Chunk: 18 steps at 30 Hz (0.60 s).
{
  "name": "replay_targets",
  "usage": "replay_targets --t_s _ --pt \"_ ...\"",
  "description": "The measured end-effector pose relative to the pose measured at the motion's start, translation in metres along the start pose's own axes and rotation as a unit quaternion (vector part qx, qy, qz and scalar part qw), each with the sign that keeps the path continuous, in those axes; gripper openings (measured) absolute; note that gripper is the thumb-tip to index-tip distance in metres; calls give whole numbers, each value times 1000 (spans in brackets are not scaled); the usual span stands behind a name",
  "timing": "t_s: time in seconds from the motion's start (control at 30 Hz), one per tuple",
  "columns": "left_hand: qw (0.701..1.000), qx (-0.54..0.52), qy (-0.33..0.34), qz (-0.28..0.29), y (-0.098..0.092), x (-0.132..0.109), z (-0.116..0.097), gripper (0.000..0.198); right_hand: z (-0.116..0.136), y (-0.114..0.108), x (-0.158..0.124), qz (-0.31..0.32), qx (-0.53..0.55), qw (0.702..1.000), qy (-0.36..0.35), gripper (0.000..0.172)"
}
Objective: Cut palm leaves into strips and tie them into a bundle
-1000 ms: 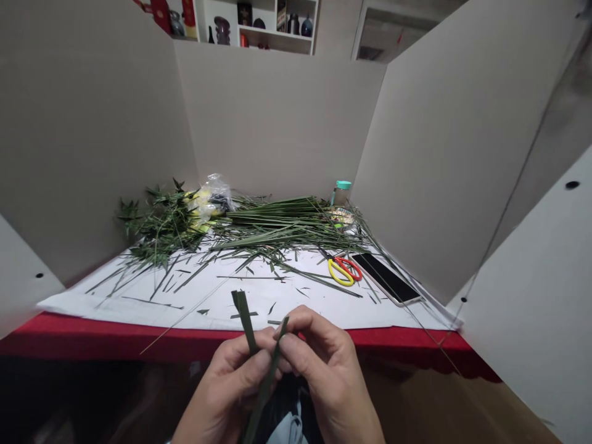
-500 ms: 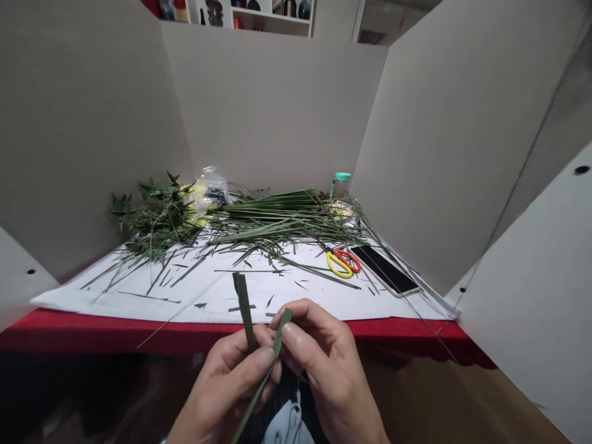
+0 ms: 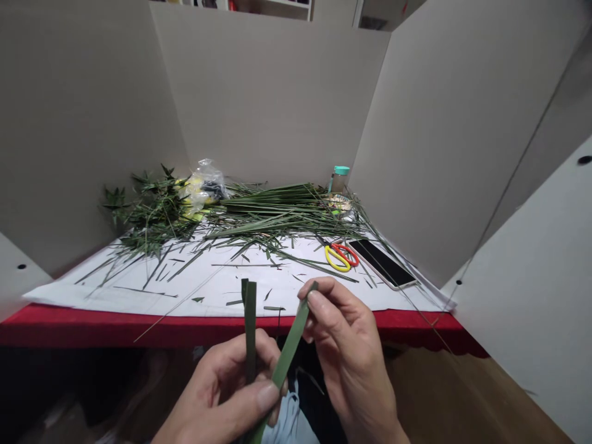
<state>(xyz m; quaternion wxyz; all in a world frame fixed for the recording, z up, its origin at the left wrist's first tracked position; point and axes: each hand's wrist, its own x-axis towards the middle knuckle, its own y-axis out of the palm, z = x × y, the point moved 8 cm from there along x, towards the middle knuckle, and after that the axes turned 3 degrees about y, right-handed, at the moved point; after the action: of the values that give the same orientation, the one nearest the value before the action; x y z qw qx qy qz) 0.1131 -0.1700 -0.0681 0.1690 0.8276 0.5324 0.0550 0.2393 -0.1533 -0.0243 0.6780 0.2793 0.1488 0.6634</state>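
Observation:
Two strips of green leaf are in my hands, in front of the table's edge. My left hand (image 3: 231, 388) pinches them between thumb and fingers. One leaf strip (image 3: 250, 327) stands nearly upright out of its grip, with a folded or doubled tip. The other leaf strip (image 3: 292, 345) slants up to the right from under the left thumb. My right hand (image 3: 354, 351) pinches the top end of this slanted strip between thumb and forefinger. The strip looks taut between the hands. Its lower end runs out of view below the left thumb.
A pile of long green leaves (image 3: 277, 203) lies across the white-covered table (image 3: 185, 302). Leafy sprigs (image 3: 152, 216) and a plastic bag (image 3: 203, 182) are at the left. Scissors (image 3: 340, 258), a phone (image 3: 383, 264) and a bottle with a turquoise lid (image 3: 340, 179) lie or stand right. Grey panels enclose three sides.
My right hand has moved up and right with the strip's end, so more of the slanted strip shows between the hands. My left hand has shifted slightly down. The camera view has tilted a little.

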Motion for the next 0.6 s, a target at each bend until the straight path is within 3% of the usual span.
replay_targets --t_s 0.2,0.37,0.47,0.6 --pt "997 62 12 -35 -5 -1 -5 27 9 -8 4 -45 6 999 -30 5" --pt "995 78 23 -56 -9 -2 -5 28 4 4 -1 15 -66 998 -11 12" --pt "997 48 25 -48 -7 -3 -6 28 1 8 -3 34 -77 996 -5 16" --pt "999 38 17 -24 -5 -7 -7 26 2 0 2 -12 -69 997 -14 11"
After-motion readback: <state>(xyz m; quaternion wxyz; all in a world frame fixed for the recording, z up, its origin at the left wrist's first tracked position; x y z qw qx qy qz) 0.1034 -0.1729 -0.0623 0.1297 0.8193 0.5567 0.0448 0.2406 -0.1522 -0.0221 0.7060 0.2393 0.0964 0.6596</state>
